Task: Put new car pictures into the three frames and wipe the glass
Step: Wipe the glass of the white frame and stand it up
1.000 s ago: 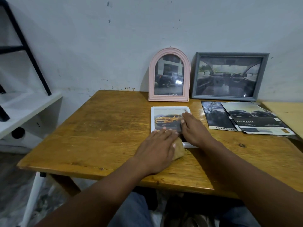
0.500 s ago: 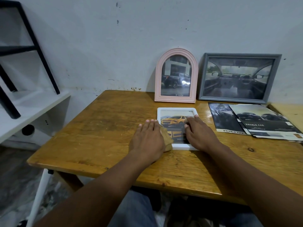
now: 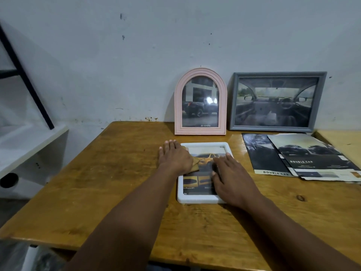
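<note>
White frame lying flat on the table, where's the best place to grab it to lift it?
Likely the near rim of the white frame, pinched from your side: it lies flat, and that raised border is uncovered and closest.

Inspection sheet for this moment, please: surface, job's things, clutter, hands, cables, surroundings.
Surface: wooden table, worn varnish.
Job's things: white frame lying flat, yellow car picture inside; pink arched frame and grey frame leaning on the wall, car pictures inside; tan cloth at the white frame's left edge.
Clutter: two overlapping car brochures, right.
Hands: left hand flat on the tan cloth; right hand flat on the white frame.
Cables: nothing seen.
Surroundings: marked wall; white shelf, left.
</note>
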